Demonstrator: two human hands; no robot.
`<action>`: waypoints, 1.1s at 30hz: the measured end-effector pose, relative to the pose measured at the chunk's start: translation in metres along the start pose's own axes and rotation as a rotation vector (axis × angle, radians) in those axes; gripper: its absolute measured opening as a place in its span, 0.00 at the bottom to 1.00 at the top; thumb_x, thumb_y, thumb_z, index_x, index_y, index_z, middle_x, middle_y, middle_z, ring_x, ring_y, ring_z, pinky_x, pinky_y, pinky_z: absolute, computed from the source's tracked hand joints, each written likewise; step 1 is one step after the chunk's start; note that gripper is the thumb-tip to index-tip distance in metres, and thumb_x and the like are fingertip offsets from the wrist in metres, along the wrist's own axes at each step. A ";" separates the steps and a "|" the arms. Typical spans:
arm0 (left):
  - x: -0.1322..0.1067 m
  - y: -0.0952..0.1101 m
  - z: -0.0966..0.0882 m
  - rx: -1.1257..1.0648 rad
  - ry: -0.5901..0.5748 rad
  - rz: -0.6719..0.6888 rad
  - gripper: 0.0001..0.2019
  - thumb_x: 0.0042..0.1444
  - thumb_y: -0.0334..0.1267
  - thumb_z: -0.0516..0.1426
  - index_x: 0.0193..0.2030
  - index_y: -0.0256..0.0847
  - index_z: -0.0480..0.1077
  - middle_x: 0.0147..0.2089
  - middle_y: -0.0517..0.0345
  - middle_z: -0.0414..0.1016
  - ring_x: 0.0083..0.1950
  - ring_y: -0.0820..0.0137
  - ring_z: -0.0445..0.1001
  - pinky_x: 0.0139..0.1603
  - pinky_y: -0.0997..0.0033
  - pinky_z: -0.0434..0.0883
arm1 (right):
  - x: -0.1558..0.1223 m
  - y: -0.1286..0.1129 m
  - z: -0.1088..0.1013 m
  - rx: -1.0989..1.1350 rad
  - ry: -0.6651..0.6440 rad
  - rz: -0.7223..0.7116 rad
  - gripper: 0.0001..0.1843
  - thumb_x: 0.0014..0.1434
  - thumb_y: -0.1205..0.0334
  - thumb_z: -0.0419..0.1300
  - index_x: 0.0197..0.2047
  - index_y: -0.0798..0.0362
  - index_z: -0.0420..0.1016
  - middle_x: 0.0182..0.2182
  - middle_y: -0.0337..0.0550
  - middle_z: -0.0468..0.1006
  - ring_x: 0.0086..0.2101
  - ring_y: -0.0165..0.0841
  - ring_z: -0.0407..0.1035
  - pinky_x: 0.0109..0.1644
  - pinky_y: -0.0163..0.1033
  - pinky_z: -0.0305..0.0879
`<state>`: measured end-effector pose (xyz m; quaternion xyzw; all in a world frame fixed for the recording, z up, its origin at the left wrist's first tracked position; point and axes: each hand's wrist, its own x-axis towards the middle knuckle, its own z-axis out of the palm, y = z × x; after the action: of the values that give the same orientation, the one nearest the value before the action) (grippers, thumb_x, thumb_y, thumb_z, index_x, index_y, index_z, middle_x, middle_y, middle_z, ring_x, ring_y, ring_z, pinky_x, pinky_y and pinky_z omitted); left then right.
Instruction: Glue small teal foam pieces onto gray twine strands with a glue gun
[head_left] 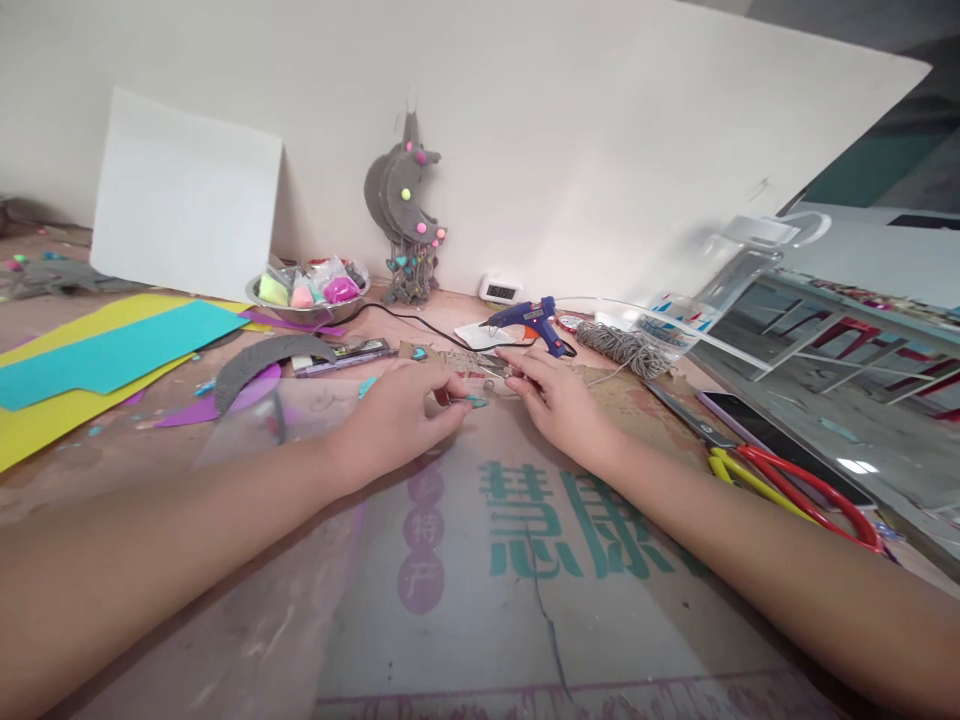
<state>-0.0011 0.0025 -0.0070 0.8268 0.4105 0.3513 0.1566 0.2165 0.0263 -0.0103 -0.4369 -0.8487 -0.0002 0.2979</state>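
My left hand (405, 405) is closed in a pinch, with a small teal piece (475, 402) at its fingertips. Opposite it, my right hand (562, 400) curls its fingers around a small metal tool; its thin pointed blade (492, 363) shows, but the grip is hidden, so I cannot tell its exact kind. Both hands hover over a printed plastic sheet (450, 640) on the table. Just behind the left hand lie small teal scraps (367, 387). A grey felt crescent (262, 365) rests to the left.
At the back stand a metal bowl (307, 318) of colored clay, a hanging moon ornament (411, 200), a clock (500, 290) and a blue glue gun (525, 318). Grey cord (622, 348), large scissors (757, 470) and a phone (780, 440) lie right; colored sheets (127, 350) lie left.
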 end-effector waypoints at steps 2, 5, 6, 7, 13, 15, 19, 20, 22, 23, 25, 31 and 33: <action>0.001 0.001 -0.002 -0.097 -0.029 -0.082 0.07 0.54 0.38 0.52 0.30 0.41 0.69 0.30 0.63 0.73 0.33 0.72 0.69 0.34 0.73 0.64 | 0.002 0.000 -0.001 0.014 0.011 0.010 0.19 0.61 0.63 0.49 0.55 0.54 0.66 0.46 0.50 0.70 0.48 0.38 0.63 0.54 0.45 0.59; 0.002 0.002 -0.004 -0.215 -0.031 -0.192 0.07 0.53 0.40 0.53 0.32 0.40 0.69 0.31 0.63 0.73 0.32 0.72 0.70 0.32 0.74 0.65 | 0.005 -0.012 -0.008 0.136 0.029 0.083 0.15 0.60 0.59 0.52 0.49 0.52 0.71 0.45 0.47 0.72 0.47 0.36 0.65 0.53 0.43 0.60; 0.002 0.002 -0.004 -0.243 -0.029 -0.222 0.08 0.53 0.41 0.53 0.32 0.40 0.69 0.31 0.62 0.73 0.32 0.72 0.70 0.32 0.74 0.65 | 0.005 -0.018 -0.010 0.192 0.017 0.128 0.14 0.60 0.58 0.53 0.46 0.52 0.72 0.43 0.45 0.73 0.45 0.35 0.66 0.50 0.42 0.61; 0.002 0.003 -0.005 -0.266 -0.027 -0.247 0.09 0.53 0.42 0.53 0.32 0.40 0.69 0.31 0.62 0.73 0.31 0.72 0.70 0.31 0.74 0.65 | 0.006 -0.025 -0.012 0.248 -0.004 0.173 0.12 0.59 0.58 0.54 0.43 0.52 0.73 0.41 0.44 0.75 0.43 0.34 0.67 0.48 0.41 0.62; 0.003 0.006 -0.004 -0.404 -0.058 -0.327 0.12 0.53 0.47 0.53 0.33 0.39 0.68 0.30 0.61 0.70 0.26 0.75 0.67 0.23 0.77 0.64 | 0.004 -0.045 -0.005 0.522 -0.114 0.367 0.10 0.54 0.58 0.58 0.36 0.54 0.75 0.32 0.40 0.77 0.32 0.30 0.68 0.36 0.36 0.62; 0.002 0.006 -0.003 -0.459 -0.105 -0.336 0.12 0.53 0.47 0.53 0.33 0.39 0.67 0.28 0.62 0.68 0.23 0.76 0.65 0.19 0.78 0.63 | 0.003 -0.044 -0.001 0.628 -0.116 0.403 0.10 0.54 0.57 0.57 0.35 0.54 0.74 0.30 0.39 0.76 0.30 0.29 0.66 0.35 0.35 0.61; 0.000 0.005 -0.001 -0.462 -0.183 -0.357 0.11 0.54 0.47 0.52 0.32 0.40 0.65 0.22 0.65 0.63 0.19 0.76 0.63 0.18 0.77 0.62 | 0.001 -0.041 0.001 0.710 -0.095 0.424 0.12 0.54 0.54 0.57 0.31 0.55 0.73 0.27 0.37 0.72 0.28 0.27 0.63 0.34 0.34 0.59; 0.000 0.005 -0.001 -0.442 -0.195 -0.350 0.11 0.54 0.47 0.51 0.32 0.41 0.65 0.21 0.65 0.63 0.19 0.76 0.64 0.19 0.76 0.62 | 0.000 -0.040 0.001 0.713 -0.094 0.423 0.12 0.55 0.54 0.57 0.30 0.55 0.72 0.26 0.37 0.71 0.27 0.27 0.62 0.34 0.33 0.59; -0.001 0.005 0.000 -0.373 -0.199 -0.293 0.10 0.54 0.46 0.51 0.32 0.41 0.66 0.22 0.64 0.66 0.21 0.75 0.65 0.22 0.76 0.63 | 0.000 -0.039 0.001 0.725 -0.094 0.406 0.13 0.55 0.54 0.56 0.29 0.55 0.71 0.26 0.36 0.70 0.28 0.26 0.62 0.34 0.33 0.59; -0.001 0.005 0.000 -0.329 -0.196 -0.250 0.10 0.54 0.45 0.52 0.33 0.41 0.67 0.24 0.64 0.68 0.24 0.74 0.67 0.25 0.75 0.64 | 0.000 -0.039 0.001 0.730 -0.090 0.394 0.12 0.55 0.54 0.56 0.29 0.55 0.71 0.26 0.36 0.70 0.28 0.27 0.62 0.34 0.33 0.59; 0.000 0.006 0.000 -0.245 -0.177 -0.175 0.09 0.52 0.44 0.54 0.35 0.42 0.69 0.31 0.62 0.72 0.31 0.72 0.69 0.32 0.73 0.66 | -0.001 -0.039 0.001 0.728 -0.075 0.375 0.12 0.55 0.54 0.56 0.29 0.55 0.70 0.26 0.36 0.70 0.29 0.27 0.63 0.35 0.33 0.59; 0.002 0.004 -0.006 -0.200 -0.035 -0.107 0.16 0.58 0.46 0.47 0.38 0.40 0.71 0.41 0.57 0.74 0.44 0.66 0.69 0.46 0.68 0.65 | 0.000 -0.042 0.002 0.672 -0.076 0.376 0.11 0.54 0.55 0.56 0.29 0.54 0.70 0.25 0.36 0.70 0.27 0.27 0.62 0.33 0.33 0.59; 0.002 0.003 -0.007 -0.183 -0.015 -0.114 0.17 0.58 0.47 0.47 0.35 0.40 0.72 0.38 0.57 0.74 0.43 0.66 0.70 0.45 0.68 0.64 | 0.000 -0.044 0.002 0.660 -0.089 0.377 0.10 0.54 0.55 0.56 0.30 0.54 0.71 0.26 0.36 0.71 0.27 0.27 0.63 0.32 0.33 0.59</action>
<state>-0.0032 0.0021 0.0004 0.7868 0.4219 0.3718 0.2544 0.1831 -0.0001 -0.0003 -0.4656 -0.7200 0.3466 0.3803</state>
